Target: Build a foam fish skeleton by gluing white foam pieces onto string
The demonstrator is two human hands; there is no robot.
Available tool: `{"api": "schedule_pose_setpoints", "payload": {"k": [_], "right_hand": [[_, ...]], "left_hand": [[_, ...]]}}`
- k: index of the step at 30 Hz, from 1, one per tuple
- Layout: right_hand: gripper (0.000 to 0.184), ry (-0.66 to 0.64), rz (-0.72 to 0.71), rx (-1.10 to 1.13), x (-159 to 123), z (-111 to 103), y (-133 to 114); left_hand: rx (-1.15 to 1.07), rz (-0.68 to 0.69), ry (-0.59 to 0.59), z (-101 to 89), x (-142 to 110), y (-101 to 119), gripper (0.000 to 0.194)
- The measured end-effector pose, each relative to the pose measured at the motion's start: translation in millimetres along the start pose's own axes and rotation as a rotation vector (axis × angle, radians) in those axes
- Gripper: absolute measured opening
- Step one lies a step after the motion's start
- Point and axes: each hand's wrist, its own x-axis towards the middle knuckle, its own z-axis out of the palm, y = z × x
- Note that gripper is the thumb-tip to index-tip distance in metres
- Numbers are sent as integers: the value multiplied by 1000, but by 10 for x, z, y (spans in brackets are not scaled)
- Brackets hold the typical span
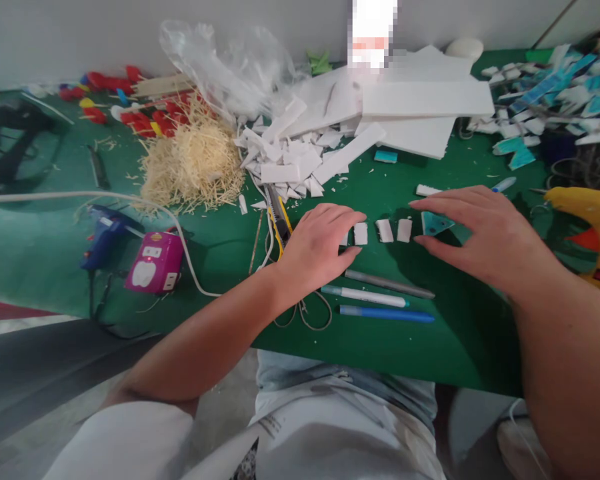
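Both my hands rest over a green table (50, 247). My left hand (317, 247) lies knuckles up, its fingers curled down beside a row of small white foam pieces (384, 231); nothing shows in it. My right hand (473, 230) hovers open with its fingers spread, thumb and fingertips around a small teal triangular piece (434, 223). Between the two hands the white pieces sit in a line. Just in front of them lie a grey pen (390, 284), a white marker (364, 296) and a blue pen (386, 313).
A heap of white foam offcuts and sheets (330, 133) fills the back centre, beside a pile of straw-like shavings (193, 163). A yellow glue gun (593, 230) sits at the right, a blue glue gun (103, 237) and a pink power strip (155, 263) at the left. A utility knife (279, 223) lies near my left wrist.
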Motion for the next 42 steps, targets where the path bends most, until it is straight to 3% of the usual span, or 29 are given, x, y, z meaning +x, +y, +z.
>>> {"api": "schedule_pose_setpoints", "payload": {"k": [7, 20, 25, 30, 32, 37, 42], "right_hand": [[34, -9, 21, 43, -16, -73, 165], [31, -38, -68, -120, 67, 98, -66], [35, 10, -182, -126, 61, 86, -117], [40, 17, -45, -232, 1, -135, 7], [43, -42, -17, -261, -17, -193, 117], [43, -143, 10, -269, 3, -177, 292], [45, -163, -16, -278, 27, -153, 207]], "left_hand": [[8, 27, 10, 14, -3, -13, 40], [-3, 57, 15, -4, -8, 1, 39], [-8, -4, -53, -35, 7, 27, 37], [-6, -21, -65, -48, 3, 32, 37], [-10, -14, -62, -46, -5, 26, 37], [-16, 16, -31, -29, -21, 5, 36], [-18, 54, 18, -13, -24, -11, 34]]}}
